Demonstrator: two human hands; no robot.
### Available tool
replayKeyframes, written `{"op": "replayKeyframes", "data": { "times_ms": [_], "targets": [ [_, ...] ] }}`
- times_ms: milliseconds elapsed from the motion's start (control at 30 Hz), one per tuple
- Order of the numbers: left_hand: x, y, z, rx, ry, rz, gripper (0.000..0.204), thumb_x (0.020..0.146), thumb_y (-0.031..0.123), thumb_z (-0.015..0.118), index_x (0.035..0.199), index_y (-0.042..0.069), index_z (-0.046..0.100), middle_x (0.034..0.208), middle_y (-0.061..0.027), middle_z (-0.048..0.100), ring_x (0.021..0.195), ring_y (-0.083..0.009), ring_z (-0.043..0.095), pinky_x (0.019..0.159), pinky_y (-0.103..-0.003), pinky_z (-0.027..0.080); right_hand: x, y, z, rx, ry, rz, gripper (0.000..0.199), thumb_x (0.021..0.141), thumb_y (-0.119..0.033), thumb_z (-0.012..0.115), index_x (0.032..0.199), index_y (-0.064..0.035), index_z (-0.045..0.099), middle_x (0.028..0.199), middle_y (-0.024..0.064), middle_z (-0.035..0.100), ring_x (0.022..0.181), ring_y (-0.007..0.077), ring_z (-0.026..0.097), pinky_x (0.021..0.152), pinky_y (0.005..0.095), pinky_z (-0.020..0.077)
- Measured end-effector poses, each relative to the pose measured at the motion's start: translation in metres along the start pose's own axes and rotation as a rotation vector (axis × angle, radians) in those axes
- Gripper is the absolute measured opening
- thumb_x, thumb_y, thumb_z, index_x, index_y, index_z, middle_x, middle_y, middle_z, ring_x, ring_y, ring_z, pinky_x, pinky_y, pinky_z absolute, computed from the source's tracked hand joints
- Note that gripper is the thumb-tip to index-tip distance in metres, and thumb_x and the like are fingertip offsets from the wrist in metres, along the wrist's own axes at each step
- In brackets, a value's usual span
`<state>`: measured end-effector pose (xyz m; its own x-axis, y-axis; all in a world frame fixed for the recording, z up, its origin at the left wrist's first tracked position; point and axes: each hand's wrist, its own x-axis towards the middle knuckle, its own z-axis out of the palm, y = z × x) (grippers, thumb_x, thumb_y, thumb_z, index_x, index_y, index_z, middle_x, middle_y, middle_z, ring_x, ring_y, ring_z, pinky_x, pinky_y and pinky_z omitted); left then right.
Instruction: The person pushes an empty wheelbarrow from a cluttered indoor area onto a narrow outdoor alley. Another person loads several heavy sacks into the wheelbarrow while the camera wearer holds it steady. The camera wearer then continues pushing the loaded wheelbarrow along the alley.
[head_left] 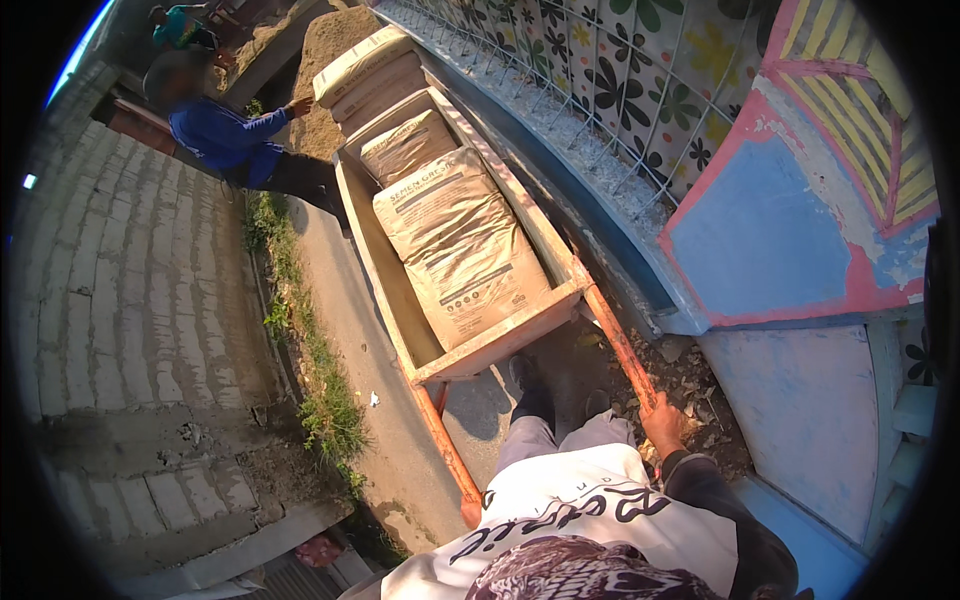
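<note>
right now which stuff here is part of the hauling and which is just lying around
In hand:
- right hand gripping the orange right handle
- left handle; left hand hidden
- wooden cart
- cement sacks
- person in blue touching the front sacks

Lying about:
- grass strip
- dry leaves
- sand pile
- flowered wall

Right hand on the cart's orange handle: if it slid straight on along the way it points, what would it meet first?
The right hand grips the orange handle; straight along it, it would probably first meet the wooden cart's rear corner, before the cement sacks.
</note>
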<state>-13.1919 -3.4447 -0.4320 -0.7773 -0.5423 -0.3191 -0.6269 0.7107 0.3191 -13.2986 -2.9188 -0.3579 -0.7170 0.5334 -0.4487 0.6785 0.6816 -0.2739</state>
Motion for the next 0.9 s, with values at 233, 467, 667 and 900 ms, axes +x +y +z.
{"op": "replayKeyframes", "data": {
  "times_ms": [233,467,667,900],
  "targets": [
    [-0.007,0.037,-0.021,-0.079,-0.073,0.0,0.042,0.077,0.031,0.079,0.095,-0.005,0.068,0.079,-0.0227,0.072,0.075,-0.0369,0.071,0.069,-0.048,0.054,0.007,0.015,0.011,0.028,-0.048,0.025,0.039,0.09,-0.038,0.068,0.113,-0.0084,0.057,0.082,0.0231,0.074,0.08,0.0466,0.072,0.077,0.0588,0.0558],
    [-0.01,0.042,-0.036,0.464,-0.208,0.555,0.015,0.084,0.026,0.07,0.095,0.016,0.075,0.065,-0.0081,0.067,0.059,-0.0295,0.069,0.052,-0.045,0.049,0.008,0.025,0.016,0.06,-0.069,-0.022,0.044,0.087,-0.038,0.075,0.112,-0.0073,0.056,0.079,0.0237,0.073,0.077,0.046,0.072,0.073,0.0588,0.0545],
    [0.024,0.055,-0.05,0.331,-0.549,0.981,0.024,0.086,0.021,0.073,0.11,0.019,0.072,0.07,-0.0057,0.067,0.057,-0.0265,0.066,0.05,-0.042,0.046,0.006,0.032,0.025,0.106,-0.074,-0.009,0.041,0.089,-0.037,0.074,0.112,-0.0086,0.056,0.08,0.0231,0.073,0.078,0.0459,0.072,0.072,0.0592,0.0548],
    [0.02,0.089,-0.019,-0.698,-0.38,-0.723,0.026,0.089,0.017,0.081,0.093,0.001,0.061,0.072,-0.0096,0.062,0.053,-0.0247,0.06,0.05,-0.04,0.047,0.013,0.034,0.015,0.071,-0.025,-0.04,0.04,0.089,-0.036,0.075,0.111,-0.0091,0.056,0.081,0.0219,0.074,0.079,0.0454,0.072,0.071,0.0571,0.0559]
  ]
}}
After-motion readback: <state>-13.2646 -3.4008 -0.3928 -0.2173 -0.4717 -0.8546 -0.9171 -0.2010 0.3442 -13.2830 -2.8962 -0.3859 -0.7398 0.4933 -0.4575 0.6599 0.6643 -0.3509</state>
